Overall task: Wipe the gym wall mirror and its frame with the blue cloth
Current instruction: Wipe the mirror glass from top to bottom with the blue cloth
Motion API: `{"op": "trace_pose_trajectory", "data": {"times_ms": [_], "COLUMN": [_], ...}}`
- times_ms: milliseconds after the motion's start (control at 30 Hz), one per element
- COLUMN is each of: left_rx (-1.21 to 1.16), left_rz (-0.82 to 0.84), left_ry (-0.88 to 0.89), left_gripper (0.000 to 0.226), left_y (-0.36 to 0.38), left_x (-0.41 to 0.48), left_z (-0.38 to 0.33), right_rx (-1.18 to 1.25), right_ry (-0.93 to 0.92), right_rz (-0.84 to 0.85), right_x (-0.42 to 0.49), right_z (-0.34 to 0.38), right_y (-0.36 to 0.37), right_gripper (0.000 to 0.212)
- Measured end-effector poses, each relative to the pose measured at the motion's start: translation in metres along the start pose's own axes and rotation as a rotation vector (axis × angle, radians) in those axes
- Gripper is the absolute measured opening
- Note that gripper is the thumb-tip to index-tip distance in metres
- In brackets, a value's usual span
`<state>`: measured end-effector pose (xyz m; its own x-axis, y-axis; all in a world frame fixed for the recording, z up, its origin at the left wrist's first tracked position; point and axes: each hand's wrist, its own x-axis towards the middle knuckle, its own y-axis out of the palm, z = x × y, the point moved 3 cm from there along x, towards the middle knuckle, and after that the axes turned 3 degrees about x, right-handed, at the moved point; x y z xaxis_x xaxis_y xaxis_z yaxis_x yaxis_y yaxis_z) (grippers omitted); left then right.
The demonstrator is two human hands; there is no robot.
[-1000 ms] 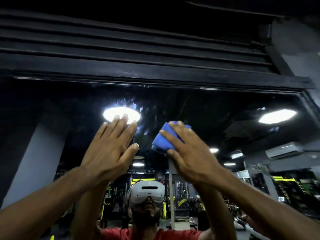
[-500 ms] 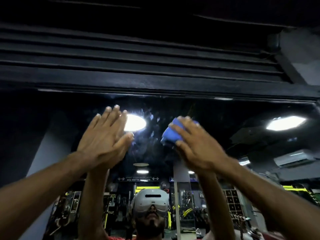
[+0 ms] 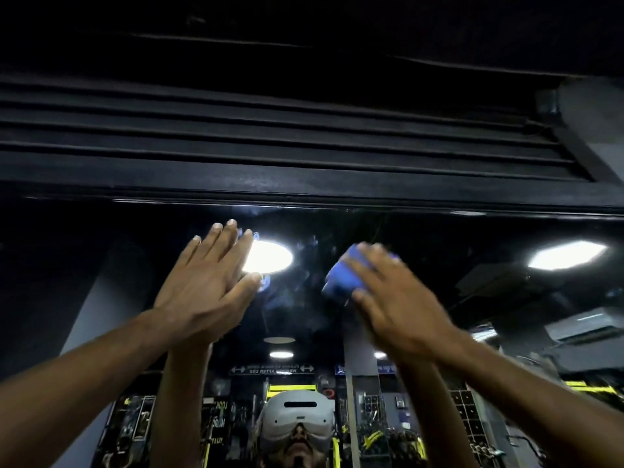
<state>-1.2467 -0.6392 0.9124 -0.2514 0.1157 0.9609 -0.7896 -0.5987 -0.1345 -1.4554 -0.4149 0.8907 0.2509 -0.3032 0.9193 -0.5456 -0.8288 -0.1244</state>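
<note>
The wall mirror (image 3: 314, 309) fills the lower half of the view, and its black top frame (image 3: 304, 184) runs across above my hands. My left hand (image 3: 206, 285) lies flat on the glass with straight fingers, just left of a reflected ceiling light. My right hand (image 3: 395, 298) presses the folded blue cloth (image 3: 341, 278) against the glass a little below the frame, with fingers spread over the cloth and the thumb under it. The right hand is blurred. Smears show on the glass between the two hands.
Black ribbed panels (image 3: 270, 130) stack above the frame, and a grey column (image 3: 594, 130) stands at the upper right. The mirror reflects ceiling lights (image 3: 567, 255), gym racks, and a person wearing a white headset (image 3: 297, 423).
Both hands have moved up the glass toward the top frame. The right hand carried the cloth up and to the right; the left hand stayed flat.
</note>
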Motion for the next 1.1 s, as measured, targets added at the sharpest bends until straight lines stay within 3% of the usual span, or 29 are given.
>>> {"op": "trace_pose_trajectory", "data": {"times_ms": [100, 167, 200, 333, 433, 500, 600, 667, 733, 833, 900, 967, 1000, 1100], "left_rx": [-0.019, -0.008, -0.010, -0.065, -0.034, -0.021, -0.040, -0.051, -0.031, -0.026, -0.033, -0.027, -0.027, -0.029], "left_rz": [-0.001, -0.002, -0.002, -0.004, -0.012, -0.001, 0.024, 0.019, 0.012, 0.006, 0.009, 0.013, 0.008, -0.001], "left_ry": [0.006, 0.006, 0.004, 0.009, 0.067, 0.095, 0.082, 0.082, 0.083, 0.083, 0.098, 0.108, 0.096, 0.028], "left_gripper": [0.073, 0.072, 0.071, 0.073, 0.073, 0.073, 0.072, 0.072, 0.072, 0.072, 0.072, 0.072, 0.072, 0.075], "left_y": [0.000, 0.002, 0.003, -0.001, -0.001, 0.002, 0.006, 0.007, 0.009, 0.009, 0.007, 0.004, 0.002, -0.003], "left_x": [-0.001, -0.001, -0.001, -0.005, -0.026, -0.044, -0.056, -0.056, -0.055, -0.055, -0.055, -0.057, -0.057, -0.057], "left_z": [0.005, 0.005, 0.005, 0.004, 0.001, -0.002, -0.004, -0.004, -0.003, -0.003, -0.001, 0.007, 0.016, 0.055], "right_rx": [0.028, 0.036, 0.034, 0.092, 0.073, -0.001, 0.018, 0.017, 0.037, 0.122, 0.093, 0.020, 0.000, 0.041], "right_ry": [0.503, 0.648, 0.610, 0.152, -0.081, -0.001, 0.448, 0.583, 0.518, 0.204, -0.032, -0.102, -0.022, 0.480], "right_rz": [-0.164, -0.196, -0.193, -0.054, 0.054, 0.008, -0.131, -0.168, -0.145, 0.035, 0.144, 0.131, 0.071, -0.110], "right_x": [0.054, 0.086, 0.096, 0.070, 0.023, 0.022, 0.026, 0.018, -0.002, -0.042, -0.058, -0.050, -0.037, 0.017], "right_z": [-0.033, -0.012, 0.008, 0.079, 0.071, 0.029, -0.032, -0.018, 0.031, 0.110, 0.124, 0.104, 0.089, 0.054], "right_y": [-0.009, -0.003, 0.002, 0.016, 0.012, 0.006, -0.009, -0.002, 0.016, 0.026, 0.024, 0.022, 0.021, 0.013], "right_gripper": [0.065, 0.063, 0.064, 0.057, 0.060, 0.064, 0.061, 0.058, 0.060, 0.060, 0.060, 0.059, 0.060, 0.060]}}
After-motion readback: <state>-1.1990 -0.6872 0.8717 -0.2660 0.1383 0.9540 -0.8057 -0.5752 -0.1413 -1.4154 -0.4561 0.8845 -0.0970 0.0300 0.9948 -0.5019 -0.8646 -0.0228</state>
